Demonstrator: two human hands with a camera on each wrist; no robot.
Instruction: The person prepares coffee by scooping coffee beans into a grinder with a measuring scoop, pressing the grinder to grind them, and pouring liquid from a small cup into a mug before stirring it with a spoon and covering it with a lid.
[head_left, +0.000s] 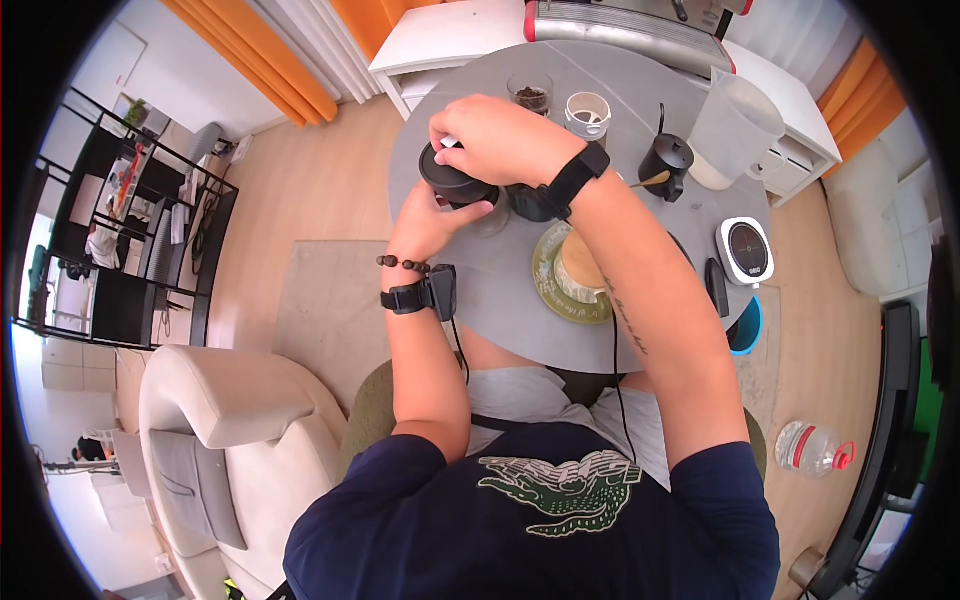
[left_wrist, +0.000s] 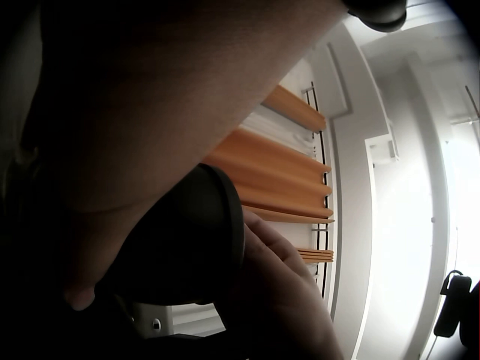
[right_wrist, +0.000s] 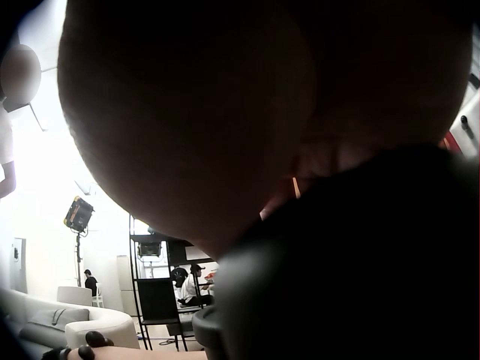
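Observation:
In the head view, a dark round container (head_left: 458,183) is held at the table's left side. The left hand (head_left: 430,222) grips it low, with the thumb along its near side. Curled over its top is the right hand (head_left: 515,138), and a small white piece (head_left: 450,143) shows by those fingers; what it belongs to cannot be told. A clear glass vessel (head_left: 488,220) stands just below the container. The container's dark rounded side (left_wrist: 187,240) fills the middle of the left wrist view. In the right wrist view the hold is dark and mostly hidden.
The grey table (head_left: 440,110) also bears a glass of dark beans (head_left: 532,97), a white-rimmed cup (head_left: 588,112), a black kettle (head_left: 665,165), a clear pitcher (head_left: 735,130), a white scale (head_left: 746,252) and a green plate (head_left: 545,285) under a tan-topped cup (head_left: 580,265).

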